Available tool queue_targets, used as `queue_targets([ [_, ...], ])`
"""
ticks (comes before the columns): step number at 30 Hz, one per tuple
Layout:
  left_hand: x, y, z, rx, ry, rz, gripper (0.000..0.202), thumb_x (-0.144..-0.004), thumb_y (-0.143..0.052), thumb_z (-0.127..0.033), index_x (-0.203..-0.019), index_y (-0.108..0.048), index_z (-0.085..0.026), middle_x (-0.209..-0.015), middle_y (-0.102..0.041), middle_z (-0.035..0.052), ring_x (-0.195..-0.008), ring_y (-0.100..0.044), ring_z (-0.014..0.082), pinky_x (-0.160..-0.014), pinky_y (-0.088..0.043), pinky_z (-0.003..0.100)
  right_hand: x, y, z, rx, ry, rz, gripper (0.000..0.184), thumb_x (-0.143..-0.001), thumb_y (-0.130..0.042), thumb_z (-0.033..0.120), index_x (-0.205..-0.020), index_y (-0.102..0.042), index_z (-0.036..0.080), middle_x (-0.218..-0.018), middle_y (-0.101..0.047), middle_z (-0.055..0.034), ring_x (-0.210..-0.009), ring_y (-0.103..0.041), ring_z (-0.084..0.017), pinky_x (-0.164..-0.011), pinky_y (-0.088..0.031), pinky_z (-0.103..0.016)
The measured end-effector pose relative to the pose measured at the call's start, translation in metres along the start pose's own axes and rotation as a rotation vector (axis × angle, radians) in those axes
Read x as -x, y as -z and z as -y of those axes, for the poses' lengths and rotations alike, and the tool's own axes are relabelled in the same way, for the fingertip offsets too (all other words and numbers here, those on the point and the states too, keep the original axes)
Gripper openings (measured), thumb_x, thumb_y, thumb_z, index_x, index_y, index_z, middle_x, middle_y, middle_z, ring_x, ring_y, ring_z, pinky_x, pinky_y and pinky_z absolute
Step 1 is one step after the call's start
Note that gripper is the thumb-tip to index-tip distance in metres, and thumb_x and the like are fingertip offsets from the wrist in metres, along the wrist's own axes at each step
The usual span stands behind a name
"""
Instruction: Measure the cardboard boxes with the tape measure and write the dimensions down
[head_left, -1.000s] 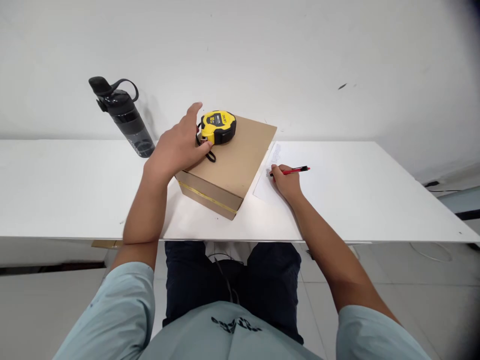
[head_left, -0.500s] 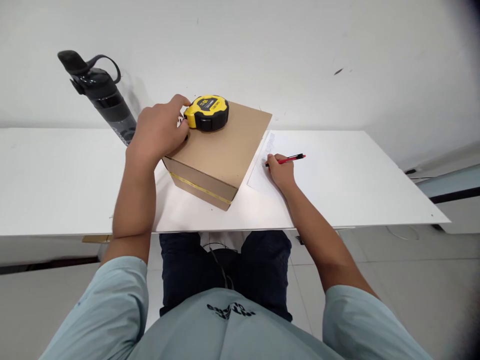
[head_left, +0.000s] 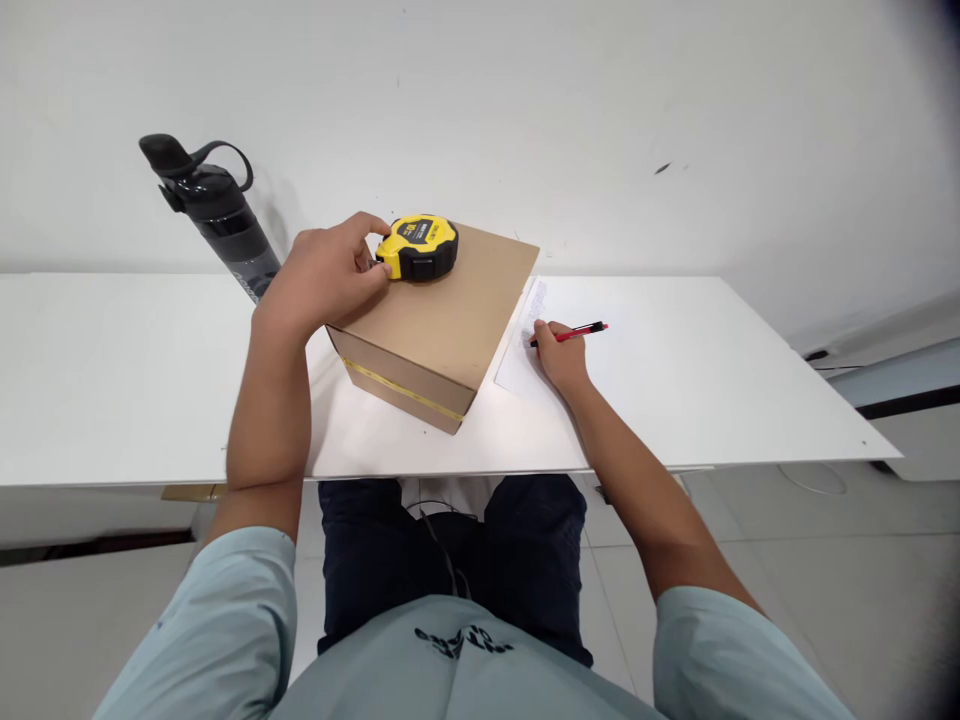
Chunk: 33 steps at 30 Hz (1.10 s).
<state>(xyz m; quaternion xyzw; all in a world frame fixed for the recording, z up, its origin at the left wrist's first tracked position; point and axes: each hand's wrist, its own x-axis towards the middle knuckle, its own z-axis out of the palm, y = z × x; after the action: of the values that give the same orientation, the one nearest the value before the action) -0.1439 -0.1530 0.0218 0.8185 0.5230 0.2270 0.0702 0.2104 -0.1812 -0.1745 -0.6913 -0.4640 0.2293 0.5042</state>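
Observation:
A brown cardboard box (head_left: 450,325) stands on the table, with a yellow-and-black tape measure (head_left: 420,248) resting on its top. My left hand (head_left: 326,265) reaches over the box's left edge, thumb and forefinger pinching the left end of the tape measure's case. Its other fingers are mostly hidden. In my right hand (head_left: 561,358) is a red-and-black pen (head_left: 581,332), tip down at a white sheet of paper (head_left: 517,370). Small handwriting shows along the sheet's upper left part. A yellow strip with marks (head_left: 401,388) runs across the box's near side.
A dark drinking bottle (head_left: 225,225) with a loop on its lid stands behind my left wrist. The white table (head_left: 712,390) backs onto a wall, and its front edge lies just beyond my legs. A cable (head_left: 821,490) lies on the floor at the right.
The whole scene sits slightly lower in view as the camera tilts. My left thumb and forefinger have closed further onto the end of the tape measure. The right hand stays at the paper.

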Motion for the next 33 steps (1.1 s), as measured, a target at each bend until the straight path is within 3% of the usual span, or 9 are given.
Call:
queue_targets([
  [9,-0.005,-0.005,-0.005,0.049,0.005,0.008,0.057,-0.092,-0.07,-0.05,-0.146,-0.068,-0.033,-0.107,-0.079,0.0049,-0.113,-0.072,0.0346,-0.11,-0.053,0.051,0.002,0.0,0.004,0.013,-0.024,0.012,0.041,-0.091,-0.062,0.055,-0.064,-0.059,0.024,-0.062,-0.053,0.0019,-0.067,-0.05,-0.017,-0.075,-0.046,-0.037],
  [18,-0.005,-0.003,-0.008,-0.011,-0.004,0.05,0.059,-0.095,-0.066,-0.05,-0.15,-0.064,-0.029,-0.107,-0.079,0.0074,-0.1,-0.07,0.0311,-0.089,-0.052,0.041,0.002,0.0,0.005,0.018,-0.035,-0.024,0.043,-0.091,-0.06,0.058,-0.064,-0.059,0.023,-0.06,-0.052,0.0018,-0.067,-0.05,-0.017,-0.075,-0.044,-0.035],
  [26,-0.001,-0.006,-0.019,-0.156,0.004,-0.006,0.053,-0.1,-0.061,-0.047,-0.149,-0.067,-0.029,-0.11,-0.078,0.0075,-0.111,-0.07,0.0342,-0.101,-0.046,0.044,0.005,-0.002,0.009,0.019,-0.028,-0.017,0.041,-0.093,-0.06,0.051,-0.063,-0.057,0.023,-0.06,-0.052,0.0017,-0.067,-0.051,-0.017,-0.076,-0.045,-0.035],
  [33,-0.005,-0.007,-0.012,-0.02,-0.011,-0.006,0.052,-0.095,-0.069,-0.047,-0.144,-0.074,-0.032,-0.099,-0.078,0.0043,-0.094,-0.07,0.0276,-0.086,-0.047,0.038,0.005,-0.003,0.008,0.015,-0.051,-0.055,0.04,-0.092,-0.058,0.051,-0.063,-0.053,0.025,-0.061,-0.054,0.0007,-0.065,-0.049,-0.017,-0.071,-0.043,-0.035],
])
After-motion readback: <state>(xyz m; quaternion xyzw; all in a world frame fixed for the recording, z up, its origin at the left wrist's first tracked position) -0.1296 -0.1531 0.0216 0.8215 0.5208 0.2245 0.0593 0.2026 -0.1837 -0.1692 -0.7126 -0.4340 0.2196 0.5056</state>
